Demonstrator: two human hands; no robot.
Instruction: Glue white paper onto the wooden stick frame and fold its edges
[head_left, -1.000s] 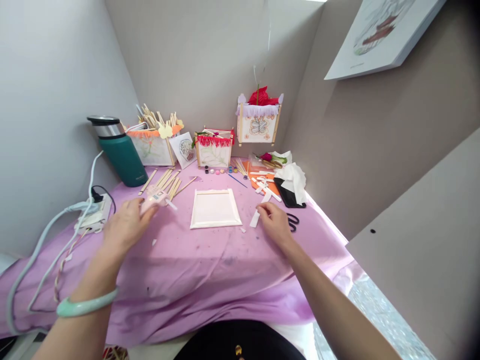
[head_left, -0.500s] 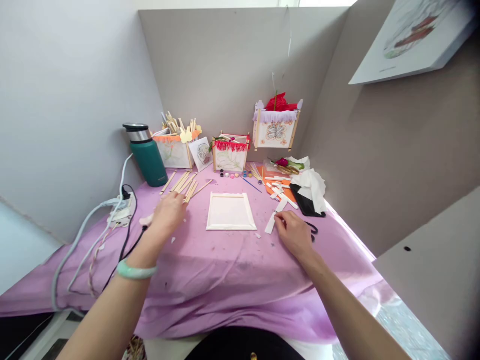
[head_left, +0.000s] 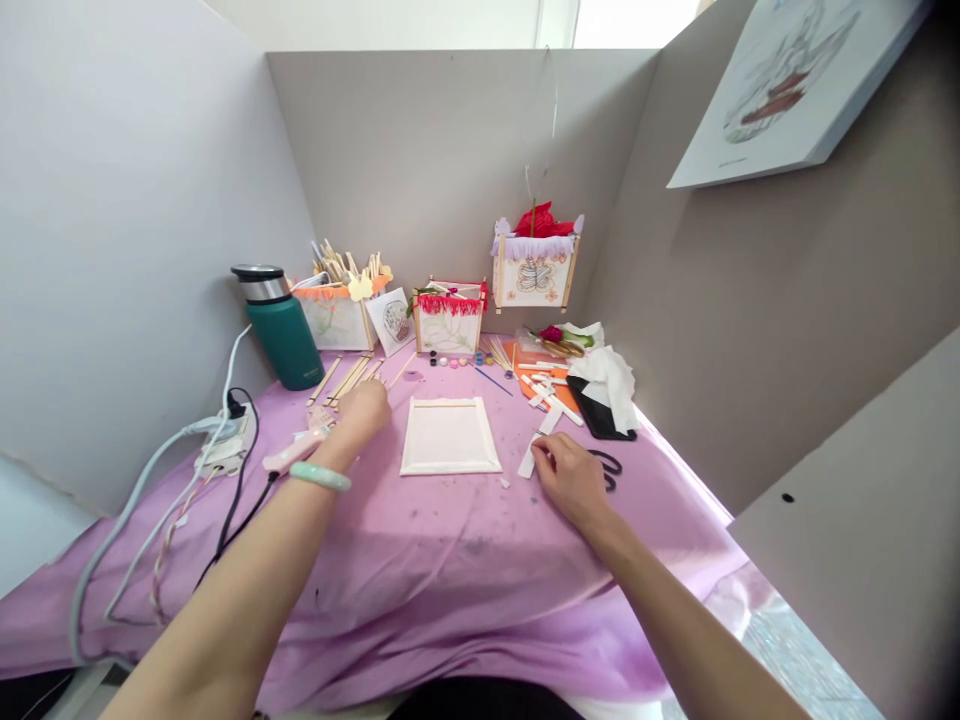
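Observation:
My left hand (head_left: 363, 408) is bent down over a bunch of thin wooden sticks (head_left: 349, 378); its fingertips are hidden, so I cannot see what they hold. A pink glue gun (head_left: 296, 452) lies beside that wrist. My right hand (head_left: 568, 475) has its thumb and fingers drawn together at the edge of a white paper strip (head_left: 528, 461). Black scissor handles (head_left: 609, 466) show just right of that hand. Between both hands a flat white panel (head_left: 451, 440), bordered by pale strips, lies on the purple cloth (head_left: 450, 560).
A green bottle (head_left: 283, 340) stands at the left, near a power strip (head_left: 227, 440) with cables. Decorated boxes (head_left: 450, 328) line the back, and another box (head_left: 535, 275) hangs there. Paint pots (head_left: 454, 363), white strips (head_left: 559, 402) and crumpled tissue (head_left: 611, 380) lie farther off.
My left hand has shifted right and farther onto the sticks, uncovering the glue gun. My right hand stays by the paper strip. The whole view has shifted a little.

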